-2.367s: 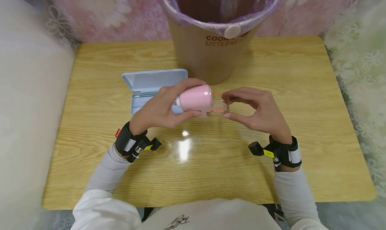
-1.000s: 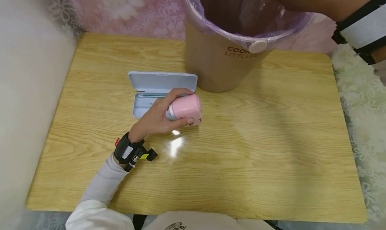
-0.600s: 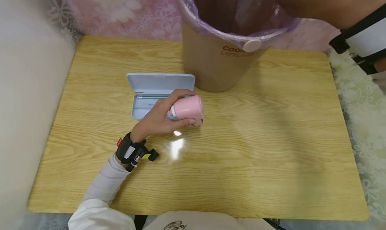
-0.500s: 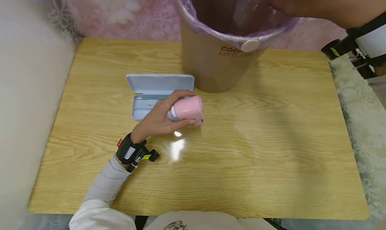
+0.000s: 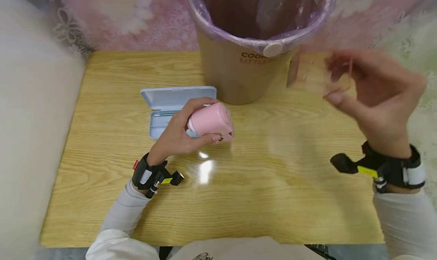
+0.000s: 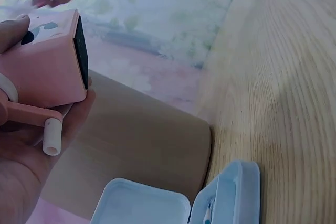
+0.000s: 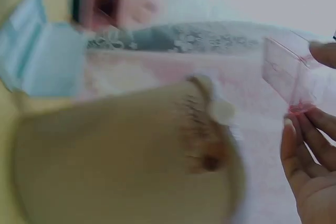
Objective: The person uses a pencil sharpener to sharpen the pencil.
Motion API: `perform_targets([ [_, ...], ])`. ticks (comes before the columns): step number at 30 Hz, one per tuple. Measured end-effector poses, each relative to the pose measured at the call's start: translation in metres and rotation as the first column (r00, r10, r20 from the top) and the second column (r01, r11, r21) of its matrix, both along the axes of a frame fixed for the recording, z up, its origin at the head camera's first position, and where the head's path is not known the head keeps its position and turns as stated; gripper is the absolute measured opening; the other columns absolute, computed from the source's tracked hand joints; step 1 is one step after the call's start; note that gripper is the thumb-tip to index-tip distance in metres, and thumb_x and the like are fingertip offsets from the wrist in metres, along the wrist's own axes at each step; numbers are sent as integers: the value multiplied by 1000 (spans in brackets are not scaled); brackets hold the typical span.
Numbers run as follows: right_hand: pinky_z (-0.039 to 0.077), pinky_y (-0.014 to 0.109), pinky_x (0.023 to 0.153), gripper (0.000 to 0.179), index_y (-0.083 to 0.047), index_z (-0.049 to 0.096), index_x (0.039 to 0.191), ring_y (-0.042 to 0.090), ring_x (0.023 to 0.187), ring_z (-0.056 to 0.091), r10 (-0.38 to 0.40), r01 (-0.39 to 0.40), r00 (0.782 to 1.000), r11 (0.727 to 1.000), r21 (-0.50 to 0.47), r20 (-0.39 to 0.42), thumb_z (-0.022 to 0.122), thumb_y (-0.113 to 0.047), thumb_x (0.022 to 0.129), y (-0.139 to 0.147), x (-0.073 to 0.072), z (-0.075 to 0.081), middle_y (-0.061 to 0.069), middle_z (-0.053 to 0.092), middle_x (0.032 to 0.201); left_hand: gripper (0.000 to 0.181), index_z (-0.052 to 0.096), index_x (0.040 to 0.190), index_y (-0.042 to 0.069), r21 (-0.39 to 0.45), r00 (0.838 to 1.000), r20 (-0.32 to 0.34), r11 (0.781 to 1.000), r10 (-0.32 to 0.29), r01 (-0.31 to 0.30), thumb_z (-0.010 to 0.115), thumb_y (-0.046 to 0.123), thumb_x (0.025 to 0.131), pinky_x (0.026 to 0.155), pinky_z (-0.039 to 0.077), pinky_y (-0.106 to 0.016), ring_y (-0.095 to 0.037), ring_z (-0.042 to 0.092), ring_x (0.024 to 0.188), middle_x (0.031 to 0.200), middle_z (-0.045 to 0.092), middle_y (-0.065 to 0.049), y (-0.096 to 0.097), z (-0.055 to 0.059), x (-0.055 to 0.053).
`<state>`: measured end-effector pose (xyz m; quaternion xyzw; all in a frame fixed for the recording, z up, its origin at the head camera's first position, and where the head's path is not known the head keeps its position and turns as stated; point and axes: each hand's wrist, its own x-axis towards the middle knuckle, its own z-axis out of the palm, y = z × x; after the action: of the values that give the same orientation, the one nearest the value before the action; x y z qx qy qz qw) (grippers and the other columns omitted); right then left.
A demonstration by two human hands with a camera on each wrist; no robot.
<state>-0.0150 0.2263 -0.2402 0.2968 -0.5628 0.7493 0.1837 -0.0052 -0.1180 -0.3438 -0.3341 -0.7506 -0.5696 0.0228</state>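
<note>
My left hand [image 5: 179,135] grips a pink crank pencil sharpener [image 5: 209,119] on its side, over the right part of the open pencil case. In the left wrist view its crank [image 6: 32,114] ends in a white knob [image 6: 52,139]. Through the right wrist view I see a dark hollow [image 7: 106,4] in the sharpener's body. To the right of the bin, my right hand [image 5: 384,89] pinches a clear pinkish shavings drawer [image 7: 283,72] between thumb and fingers, raised above the table and blurred in the head view.
A tan bin [image 5: 235,78] with a purple liner [image 5: 218,30] stands at the table's back. The pale blue pencil case [image 5: 177,97] lies open left of it, with a pencil [image 5: 163,114] inside. A wall runs along the left.
My right hand took the drawer from beside the sharpener up over the bin, then drew back right and down, still holding it. The left hand keeps the sharpener, turned slightly.
</note>
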Motion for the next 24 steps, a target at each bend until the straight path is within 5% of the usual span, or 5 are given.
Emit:
perform_targets([
  [4, 50, 30, 89, 45, 28, 62, 108, 29, 100, 67, 70, -75, 997, 991, 108, 42, 84, 10, 74, -19, 31, -40, 24, 72, 112, 73, 46, 141, 4, 62, 999, 3, 998, -34, 34, 86, 8, 80, 76, 58, -32, -21, 65, 103, 134, 62, -15, 0, 1, -3],
  [10, 52, 28, 91, 48, 20, 63, 119, 23, 104, 65, 91, -129, 988, 938, 323, 128, 82, 10, 76, -29, 34, -85, 15, 72, 120, 75, 44, 140, 2, 96, 997, 0, 992, -78, 78, 86, 3, 77, 80, 57, -33, -23, 64, 107, 134, 60, -18, 3, 1, -6],
  [14, 53, 27, 90, 54, 15, 65, 123, 21, 103, 66, 79, -133, 985, 913, 387, 153, 77, 22, 71, -31, 34, -90, 14, 72, 120, 81, 44, 139, 2, 83, 995, 4, 992, -100, 99, 86, -9, 71, 82, 57, -34, -23, 63, 108, 135, 59, -18, 8, 3, -6],
  [24, 54, 22, 92, 58, 2, 70, 124, 15, 102, 67, 27, -114, 987, 821, 560, 161, 81, 19, 70, -26, 32, -92, 10, 73, 120, 74, 49, 140, 13, -143, 988, -96, 984, -119, 105, 89, 17, 77, 80, 54, -33, -14, 64, 100, 131, 63, -5, 15, 17, -12],
])
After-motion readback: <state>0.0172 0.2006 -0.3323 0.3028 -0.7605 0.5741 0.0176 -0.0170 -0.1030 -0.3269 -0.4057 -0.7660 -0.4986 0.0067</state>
